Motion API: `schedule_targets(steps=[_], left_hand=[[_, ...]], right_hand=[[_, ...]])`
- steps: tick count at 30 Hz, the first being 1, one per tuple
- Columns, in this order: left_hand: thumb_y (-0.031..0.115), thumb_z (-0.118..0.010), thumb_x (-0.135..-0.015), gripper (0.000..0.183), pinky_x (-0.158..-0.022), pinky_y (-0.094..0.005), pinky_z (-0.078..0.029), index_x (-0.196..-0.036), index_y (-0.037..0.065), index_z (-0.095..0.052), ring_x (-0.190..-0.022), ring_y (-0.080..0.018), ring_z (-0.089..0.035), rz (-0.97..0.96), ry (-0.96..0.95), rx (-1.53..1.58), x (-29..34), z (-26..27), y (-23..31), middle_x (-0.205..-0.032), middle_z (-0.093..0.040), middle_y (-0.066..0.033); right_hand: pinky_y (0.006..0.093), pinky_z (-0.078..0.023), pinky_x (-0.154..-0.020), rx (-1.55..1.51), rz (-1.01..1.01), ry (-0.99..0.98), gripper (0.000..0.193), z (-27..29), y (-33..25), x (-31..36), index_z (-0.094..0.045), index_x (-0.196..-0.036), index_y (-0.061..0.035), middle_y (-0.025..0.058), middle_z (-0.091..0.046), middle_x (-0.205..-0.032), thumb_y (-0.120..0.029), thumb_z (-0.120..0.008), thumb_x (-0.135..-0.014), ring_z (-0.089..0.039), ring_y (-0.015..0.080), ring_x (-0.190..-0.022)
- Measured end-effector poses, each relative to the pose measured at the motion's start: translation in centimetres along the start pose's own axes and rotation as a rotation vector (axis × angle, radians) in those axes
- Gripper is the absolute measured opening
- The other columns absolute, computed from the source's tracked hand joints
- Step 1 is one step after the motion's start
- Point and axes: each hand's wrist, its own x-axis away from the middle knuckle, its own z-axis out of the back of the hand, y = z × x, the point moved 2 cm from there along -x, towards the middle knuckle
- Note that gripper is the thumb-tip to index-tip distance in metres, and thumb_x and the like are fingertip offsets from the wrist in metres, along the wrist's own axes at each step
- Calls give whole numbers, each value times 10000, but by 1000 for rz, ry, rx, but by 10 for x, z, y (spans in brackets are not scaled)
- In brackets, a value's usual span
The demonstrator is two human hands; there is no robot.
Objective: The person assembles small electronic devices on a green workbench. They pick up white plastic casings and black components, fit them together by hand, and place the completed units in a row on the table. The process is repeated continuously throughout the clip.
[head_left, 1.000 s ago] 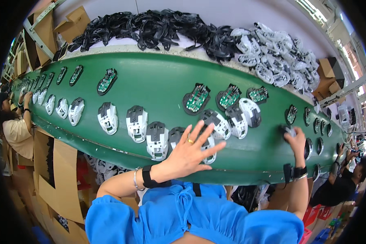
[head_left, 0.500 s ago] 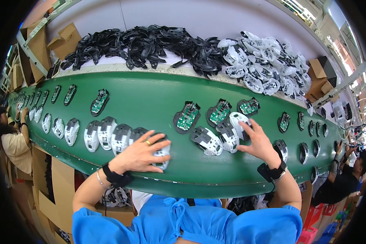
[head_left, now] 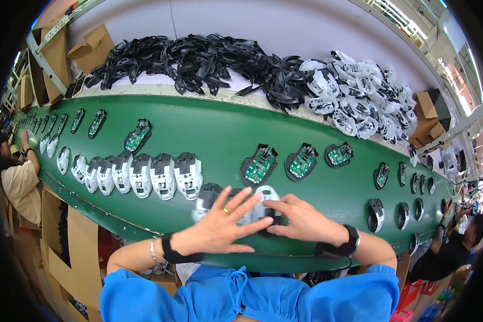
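Observation:
My left hand [head_left: 220, 225] lies with spread fingers over a few grey-and-white computer mouse top shells [head_left: 203, 203] near the front of the green belt. Beside it, my right hand [head_left: 305, 219] has its thumb and fingers around another white mouse shell [head_left: 267, 193]; its lower part is hidden by the fingers. To the left of my hands stands a close row of similar mouse shells [head_left: 163, 174]. Beyond my hands lie black mouse bases with green circuit boards: one base [head_left: 260, 166] nearest, another base [head_left: 301, 162] beside it, and a third [head_left: 339, 155] farther right.
Behind the green belt [head_left: 209, 123], a ledge carries a heap of black plastic parts [head_left: 198, 59] and a pile of white shells [head_left: 359, 96]. More shells [head_left: 376, 214] lie at right. Cardboard boxes [head_left: 83, 241] stand below. Co-workers [head_left: 21, 177] sit at both ends.
My hands have come together near the front edge, the right moving left and toward me with shells. Several shells now stand in a tighter row on the left. The view has shifted slightly.

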Motion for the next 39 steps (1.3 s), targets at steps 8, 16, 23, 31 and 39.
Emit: schedule_targets(steps=[8, 16, 23, 31, 39], left_hand=[[404, -704, -783, 714, -1040, -554, -343, -1422, 359, -388, -1279, -384, -416, 38, -136, -121, 4, -13, -21, -1456, -369, -150], [362, -689, -798, 638, -1072, -543, -318, -1376, 441, -431, -1293, -362, -405, -84, -153, -131, 12, 9, -60, -1426, -423, -107], [399, -699, -802, 702, -1101, -555, -254, -1427, 281, -403, -1333, -380, -340, 189, -67, -119, 1, 8, -19, -1458, -338, -185], [567, -624, -795, 835, -1049, -555, -306, -1281, -95, -478, -1214, -399, -480, 480, 45, -349, -32, -25, 11, -1293, -509, -262], [333, -734, -719, 730, -1067, -524, -302, -1329, 28, -475, -1242, -398, -445, 429, 27, -233, -21, -24, 20, -1352, -439, -267]], right_hand=[[439, -523, -834, 225, -48, 572, 311, 109, 106, -164, -694, -1059, -109, 168, -682, -1007, -149, -598, -766, -650, 332, -940], [445, -493, -862, 395, -123, 755, 269, 111, 173, -227, -718, -993, -91, 178, -691, -897, -147, -611, -753, -645, 340, -898], [399, -495, -695, 320, 169, 1135, 179, 132, 163, -210, -665, -968, -41, 167, -678, -872, -170, -555, -910, -640, 335, -817], [296, -507, -680, -98, 163, -276, 145, 91, 55, -66, -681, -897, -33, 78, -679, -764, -144, -600, -853, -633, 157, -700], [384, -482, -850, 315, 379, 382, 300, 0, 15, 5, -628, -1015, -44, 130, -581, -1110, -107, -719, -736, -567, 309, -1014]])
